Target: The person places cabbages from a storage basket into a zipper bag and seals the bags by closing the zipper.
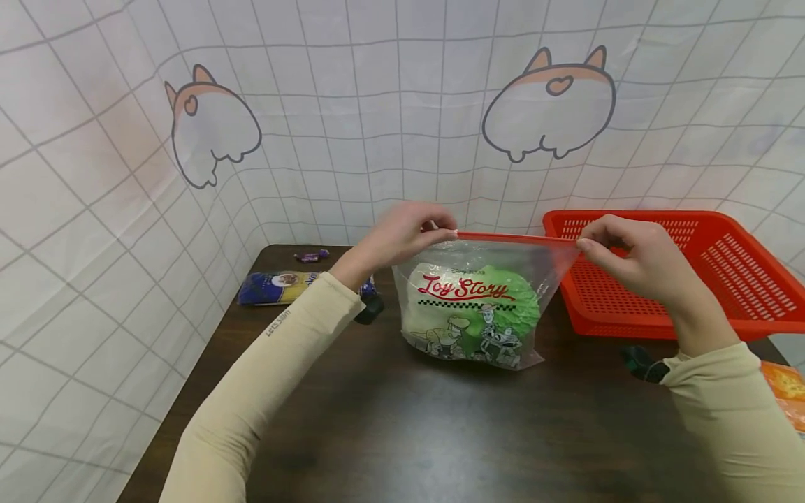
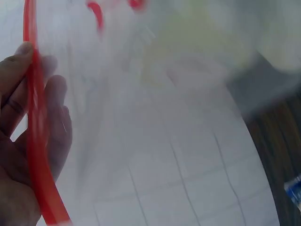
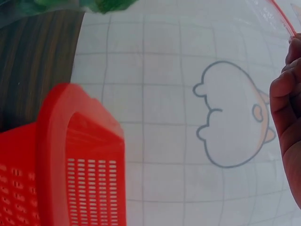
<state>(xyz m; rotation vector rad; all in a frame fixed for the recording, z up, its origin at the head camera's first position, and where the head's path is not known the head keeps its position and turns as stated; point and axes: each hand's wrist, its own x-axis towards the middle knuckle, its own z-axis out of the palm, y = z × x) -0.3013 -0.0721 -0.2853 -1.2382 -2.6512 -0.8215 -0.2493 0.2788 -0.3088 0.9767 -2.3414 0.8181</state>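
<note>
Bag: we see a clear plastic zip bag with a red seal strip and "Toy Story" print [image 1: 472,307] standing upright on the dark brown wooden table [image 1: 402,433], near its middle, its base resting on the wood and its top stretched taut between both hands.
Contents: pale and green soft material fills the lower part (we cannot tell exactly what it is).
Left hand: the left hand [image 1: 402,234] pinches the left end of the red seal strip [image 1: 516,238]; in the left wrist view the strip [image 2: 37,141] runs across the curled fingers [image 2: 54,127].
Right hand: the right hand [image 1: 629,255] pinches the right end of the strip between thumb and forefinger; the right wrist view shows only the fingertips [image 3: 287,127] beside the strip's corner.
Handling: we judge the bag light, limp and somewhat slippery; the film would crumple under any grip, so the stiffer seal strip is the sound place to take hold.
Basket: a red perforated plastic basket [image 1: 723,279] sits just behind and to the right of the bag.
Other items: a blue and yellow wrapped packet [image 1: 277,288] and a small purple wrapped sweet [image 1: 312,256] lie at the table's far left.
Surround: a white grid-patterned cloth with cartoon prints [image 1: 377,126] encloses the table.
</note>
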